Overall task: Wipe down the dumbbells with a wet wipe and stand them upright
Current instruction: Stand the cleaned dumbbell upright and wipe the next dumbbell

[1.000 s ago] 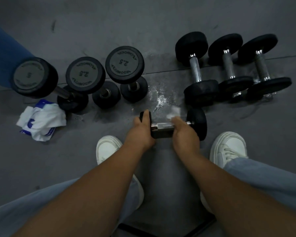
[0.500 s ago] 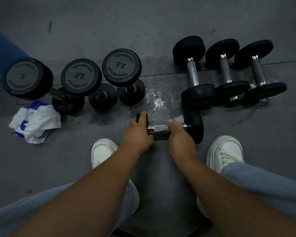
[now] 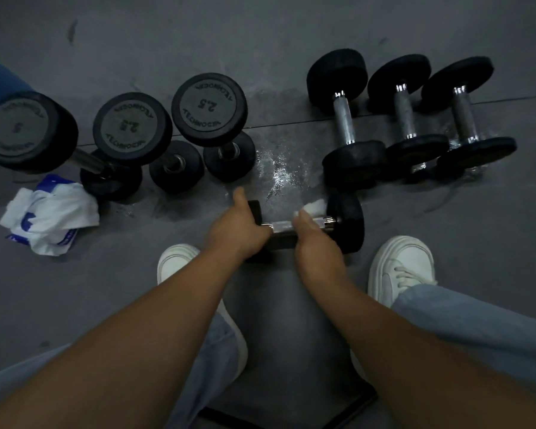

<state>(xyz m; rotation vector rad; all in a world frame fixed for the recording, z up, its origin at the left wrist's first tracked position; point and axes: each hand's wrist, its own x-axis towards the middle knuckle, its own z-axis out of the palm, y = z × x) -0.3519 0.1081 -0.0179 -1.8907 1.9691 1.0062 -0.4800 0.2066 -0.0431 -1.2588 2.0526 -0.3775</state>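
While clamping the left hand (image 3: 239, 227) round the left end of the dumbbell (image 3: 347, 221) lying on the floor (image 3: 446, 243) between the shoes (image 3: 399, 267) | rubbing its handle (image 3: 282, 226) with the wet wipe (image 3: 314, 209) gripped in the right hand (image 3: 314, 239) | next, likely: tipping it upright beside the three standing dumbbells (image 3: 209, 109).

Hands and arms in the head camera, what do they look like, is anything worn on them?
The left arm and right arm are bare, no sleeves in view. The left hand and right hand wear no gloves, and no watch, band or ring shows in the dim light. The person also wears light blue jeans and white lace-up shoes.
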